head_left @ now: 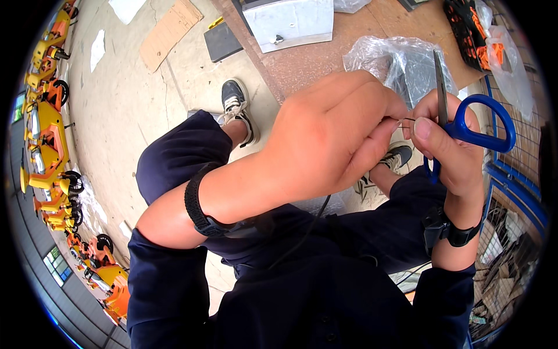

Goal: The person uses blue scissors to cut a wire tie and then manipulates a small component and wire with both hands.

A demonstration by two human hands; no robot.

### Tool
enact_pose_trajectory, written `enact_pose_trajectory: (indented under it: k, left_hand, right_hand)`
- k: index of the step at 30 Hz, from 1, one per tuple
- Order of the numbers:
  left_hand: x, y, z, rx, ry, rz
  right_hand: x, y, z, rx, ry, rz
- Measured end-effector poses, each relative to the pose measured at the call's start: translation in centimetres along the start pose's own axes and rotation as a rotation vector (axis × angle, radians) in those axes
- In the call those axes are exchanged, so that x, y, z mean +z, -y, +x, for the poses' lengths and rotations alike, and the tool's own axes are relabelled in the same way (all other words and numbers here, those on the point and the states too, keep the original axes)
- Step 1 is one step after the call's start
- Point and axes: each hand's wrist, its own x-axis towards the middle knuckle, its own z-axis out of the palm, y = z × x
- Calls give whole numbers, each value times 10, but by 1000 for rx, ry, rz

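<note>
In front of my body, my left hand (334, 131) is closed, with its thumb and fingertips pinching one end of a thin dark strand (408, 120). Whether the strand is wire or thread cannot be told. My right hand (453, 139) pinches the other end between thumb and forefinger, almost touching the left fingertips. That same hand also holds scissors (485, 139) with blue handles, their blade pointing up and away from the strand. Below my left hand, a dark cord (299, 238) hangs down across my lap.
Ahead stands a brown board-topped table (290, 70) with a pale metal box (289, 24) and crumpled clear plastic (401, 64). Cardboard (170, 34) and a dark flat piece (222, 43) lie on the floor to the left. Several yellow-orange scooters (49, 139) line the far left; a blue wire cage (517, 192) stands right.
</note>
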Motion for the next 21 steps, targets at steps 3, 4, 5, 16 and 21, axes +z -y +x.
enact_pose_trajectory:
  k: [3,4,5,16,21]
  left_hand:
    - [3,3,1,84,-33,54]
    - [2,2,1,71,-28,58]
    - [2,1,1,57,-23,62]
    - [-4,-15,2,-255,119,-107]
    - [-5,-22,3,-463,157,-274]
  right_hand:
    - [0,1,-1,10,2,-6]
    - [0,2,-1,30,2,-4]
    - [1,4,-1,51,2,-1]
    - [0,1,-2,96,-38,50]
    - [0,3,-2,129,-33,91]
